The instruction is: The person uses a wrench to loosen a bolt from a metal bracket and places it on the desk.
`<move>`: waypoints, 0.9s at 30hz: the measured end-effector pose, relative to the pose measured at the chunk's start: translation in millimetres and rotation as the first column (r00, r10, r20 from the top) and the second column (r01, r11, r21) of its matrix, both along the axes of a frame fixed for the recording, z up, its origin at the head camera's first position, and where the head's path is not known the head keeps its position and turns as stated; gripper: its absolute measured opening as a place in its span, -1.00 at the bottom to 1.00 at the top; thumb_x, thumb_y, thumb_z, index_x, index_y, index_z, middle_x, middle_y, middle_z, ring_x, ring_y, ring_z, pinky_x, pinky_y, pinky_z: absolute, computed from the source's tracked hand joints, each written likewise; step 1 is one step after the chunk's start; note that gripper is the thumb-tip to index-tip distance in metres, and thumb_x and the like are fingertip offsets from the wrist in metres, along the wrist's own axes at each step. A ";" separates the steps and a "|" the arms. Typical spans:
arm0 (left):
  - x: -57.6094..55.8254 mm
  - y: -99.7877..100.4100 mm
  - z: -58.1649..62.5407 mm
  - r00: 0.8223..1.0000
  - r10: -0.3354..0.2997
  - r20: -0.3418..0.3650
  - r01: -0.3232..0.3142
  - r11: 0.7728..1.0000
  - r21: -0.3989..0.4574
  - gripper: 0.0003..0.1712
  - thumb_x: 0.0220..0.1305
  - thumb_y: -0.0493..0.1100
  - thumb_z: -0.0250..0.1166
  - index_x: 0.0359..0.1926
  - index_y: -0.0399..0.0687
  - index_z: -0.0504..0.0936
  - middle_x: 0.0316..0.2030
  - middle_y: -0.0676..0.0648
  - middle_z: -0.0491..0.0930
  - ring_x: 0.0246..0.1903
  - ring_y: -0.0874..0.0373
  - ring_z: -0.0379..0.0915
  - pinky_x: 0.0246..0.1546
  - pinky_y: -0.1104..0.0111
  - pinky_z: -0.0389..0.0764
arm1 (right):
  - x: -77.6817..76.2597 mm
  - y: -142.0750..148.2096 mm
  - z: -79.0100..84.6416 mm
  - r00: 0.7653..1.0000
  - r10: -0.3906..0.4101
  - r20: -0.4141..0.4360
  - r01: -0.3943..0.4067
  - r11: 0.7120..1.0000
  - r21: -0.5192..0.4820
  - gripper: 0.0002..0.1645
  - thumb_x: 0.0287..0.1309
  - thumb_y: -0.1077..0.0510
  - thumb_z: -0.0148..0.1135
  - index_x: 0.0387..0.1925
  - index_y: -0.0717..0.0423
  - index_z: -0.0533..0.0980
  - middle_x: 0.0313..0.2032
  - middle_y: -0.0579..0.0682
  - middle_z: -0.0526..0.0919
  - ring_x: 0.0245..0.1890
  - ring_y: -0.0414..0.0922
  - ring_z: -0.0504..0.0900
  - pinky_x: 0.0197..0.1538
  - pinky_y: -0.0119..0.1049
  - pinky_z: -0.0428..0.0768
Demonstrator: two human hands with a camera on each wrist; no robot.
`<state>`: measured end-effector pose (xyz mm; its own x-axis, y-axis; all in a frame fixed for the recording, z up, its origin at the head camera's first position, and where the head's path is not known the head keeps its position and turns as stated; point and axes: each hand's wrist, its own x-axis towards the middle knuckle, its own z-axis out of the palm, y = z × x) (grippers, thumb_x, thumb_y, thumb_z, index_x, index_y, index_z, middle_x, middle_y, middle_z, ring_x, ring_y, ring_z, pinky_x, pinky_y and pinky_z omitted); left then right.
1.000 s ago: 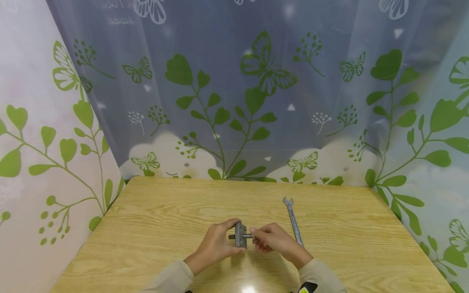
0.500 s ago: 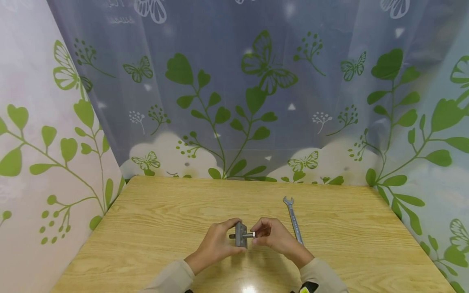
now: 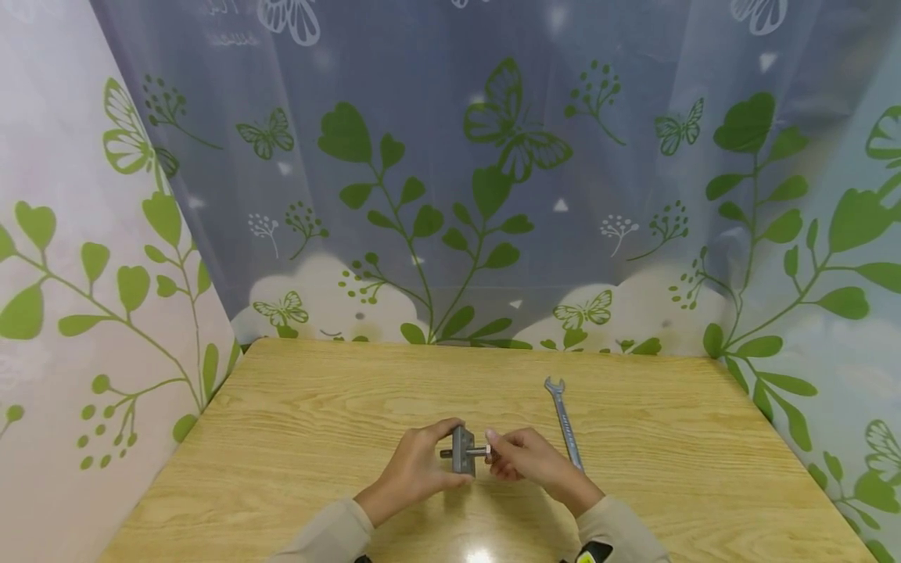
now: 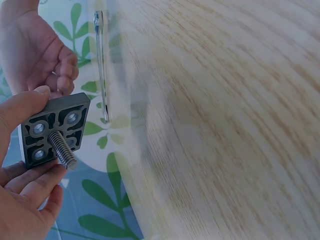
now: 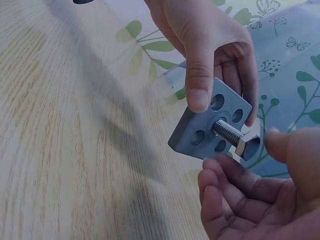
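Note:
My left hand point(image 3: 414, 469) holds a square grey metal plate point(image 5: 187, 127) by its opposite edges, thumb on one side and fingers on the other. Several round holes show near the plate's corners. A hex bolt point(image 5: 231, 134) passes through the plate's middle, its head out on the right side. The bolt's threaded end point(image 4: 62, 150) sticks out past the ribbed back face. Close around the bolt head point(image 5: 249, 146) is my right hand point(image 3: 529, 461), fingers loosely curled. In the right wrist view a small gap shows between its thumb and the head.
A combination wrench point(image 3: 564, 422) lies on the wooden table point(image 3: 338, 391), just beyond my right hand; its lower end is hidden by that hand. Patterned curtains point(image 3: 422, 195) with green leaves and butterflies stand behind the table and at both sides.
The right hand's thumb and fingers first covered the bolt head, then spread off it, and now come back close to it. Left hand, plate and wrench stay in place.

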<state>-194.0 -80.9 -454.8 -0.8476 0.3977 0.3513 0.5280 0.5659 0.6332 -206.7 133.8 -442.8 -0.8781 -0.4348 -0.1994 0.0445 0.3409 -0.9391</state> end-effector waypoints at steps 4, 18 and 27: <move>0.1 0.2 -0.3 1.000 -0.007 0.004 0.007 1.000 0.004 -0.21 -0.19 -0.15 0.61 0.11 -0.33 0.52 -0.03 -0.23 0.64 -0.04 -0.04 0.60 -0.03 0.19 0.64 | 0.1 -1.5 -1.0 0.999 -0.009 0.043 0.010 1.000 -0.005 -0.28 0.38 -0.26 -0.09 -0.40 0.34 0.56 -0.52 -0.01 0.62 -0.52 -0.19 0.59 -0.34 -0.25 0.65; 1.2 -0.2 -0.1 1.000 -0.019 0.004 0.019 1.000 -0.009 -0.20 -0.17 -0.14 0.60 0.13 -0.32 0.50 0.00 -0.21 0.63 -0.03 -0.05 0.59 -0.03 0.14 0.63 | -2.5 0.7 0.0 0.986 0.007 -0.167 -0.016 0.999 -0.051 -0.80 0.08 0.30 0.36 -0.22 0.27 0.59 -0.30 0.03 0.61 -0.32 -0.11 0.57 -0.25 -0.21 0.62; 0.7 1.0 0.2 1.000 -0.013 0.009 0.013 1.000 -0.004 -0.19 -0.18 -0.14 0.61 0.13 -0.31 0.51 0.00 -0.21 0.63 -0.02 -0.04 0.59 -0.03 0.14 0.63 | -1.1 -0.5 3.0 0.983 -0.009 -0.182 0.004 1.000 -0.029 -0.80 0.04 0.31 0.39 -0.25 0.25 0.60 -0.29 0.02 0.61 -0.31 -0.11 0.59 -0.27 -0.25 0.63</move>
